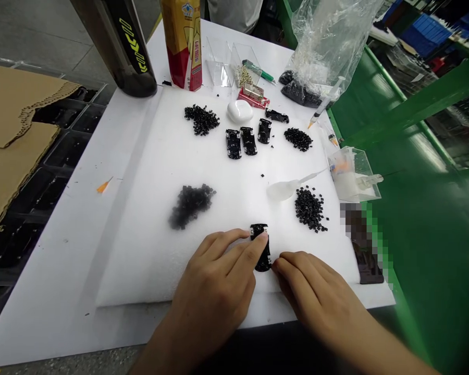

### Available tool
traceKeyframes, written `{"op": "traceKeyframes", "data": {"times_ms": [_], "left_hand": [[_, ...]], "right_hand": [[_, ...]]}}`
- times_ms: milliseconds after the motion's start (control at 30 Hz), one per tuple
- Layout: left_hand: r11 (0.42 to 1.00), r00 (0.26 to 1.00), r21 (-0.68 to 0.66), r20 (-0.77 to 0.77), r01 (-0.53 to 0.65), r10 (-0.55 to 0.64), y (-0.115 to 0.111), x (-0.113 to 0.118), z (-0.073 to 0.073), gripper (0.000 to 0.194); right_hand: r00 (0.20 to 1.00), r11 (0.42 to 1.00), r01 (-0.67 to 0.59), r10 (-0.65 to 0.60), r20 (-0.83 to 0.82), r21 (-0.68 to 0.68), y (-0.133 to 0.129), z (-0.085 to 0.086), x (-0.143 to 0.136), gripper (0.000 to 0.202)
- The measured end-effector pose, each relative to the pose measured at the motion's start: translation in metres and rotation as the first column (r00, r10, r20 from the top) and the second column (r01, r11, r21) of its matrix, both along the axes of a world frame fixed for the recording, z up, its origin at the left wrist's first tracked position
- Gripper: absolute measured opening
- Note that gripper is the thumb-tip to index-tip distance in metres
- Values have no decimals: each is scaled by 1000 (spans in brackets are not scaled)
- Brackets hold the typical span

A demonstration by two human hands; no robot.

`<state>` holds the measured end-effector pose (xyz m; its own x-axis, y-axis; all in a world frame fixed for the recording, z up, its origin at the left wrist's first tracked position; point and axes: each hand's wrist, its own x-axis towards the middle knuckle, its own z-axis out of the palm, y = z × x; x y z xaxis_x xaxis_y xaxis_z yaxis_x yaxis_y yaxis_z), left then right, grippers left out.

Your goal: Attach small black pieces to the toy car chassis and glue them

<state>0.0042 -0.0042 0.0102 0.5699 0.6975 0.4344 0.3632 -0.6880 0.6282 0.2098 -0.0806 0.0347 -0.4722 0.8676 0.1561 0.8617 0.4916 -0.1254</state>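
Observation:
A small black rectangular part (pixel 262 259) lies on the white foam sheet (pixel 148 260) near its front edge. My left hand (pixel 222 276) reaches over it from the left, its index fingertip pressed on the upper end of the part and its fingers bent. At the part's lower right corner, my right hand (pixel 312 286) has its thumb and fingertips pinched together; what they hold, if anything, is hidden. Similar black parts (pixel 248 141) lie farther back on the foam, beside a white rounded object (pixel 239 111).
Piles of small black pieces (pixel 311 209) lie around the foam. A clear dropper (pixel 285 189) rests right of centre. Behind stand a dark bottle (pixel 128 57), a gold-red carton (pixel 183 47) and a plastic bag (pixel 328 47). A clear box (pixel 355 179) is at the right edge.

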Motion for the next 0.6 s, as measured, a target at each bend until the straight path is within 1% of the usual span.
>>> {"op": "traceKeyframes", "data": {"times_ms": [167,233,267,333,400,433,500,600], "left_hand": [[1000,1000,16,1,-2,2,-1,-1,1,38],[1000,1000,18,1,-1,1,-2,0,0,38],[1000,1000,18,3,-1,1,-2,0,0,38],[1000,1000,24,11,-7,7,-2,1,-1,38],[1000,1000,27,18,-12,12,-2,1,-3,37],[1000,1000,24,18,-14,14,-3,1,-3,37],[1000,1000,17,22,-14,14,-4,0,-5,37],[1000,1000,16,24,-12,12,-5,-1,-6,37]], "right_hand": [[968,994,-96,82,237,45,3,13,-11,36],[957,992,-113,96,274,50,4,13,-12,36],[961,993,-108,91,260,49,4,12,-11,36],[988,997,-60,52,146,49,1,7,-7,34],[999,999,28,-26,-38,29,-4,1,-3,31],[987,997,83,-81,-135,7,-7,-1,-1,29],[927,974,223,-226,-299,-44,-13,-2,0,23],[782,887,448,-449,-432,-110,-16,7,-5,14]]}}
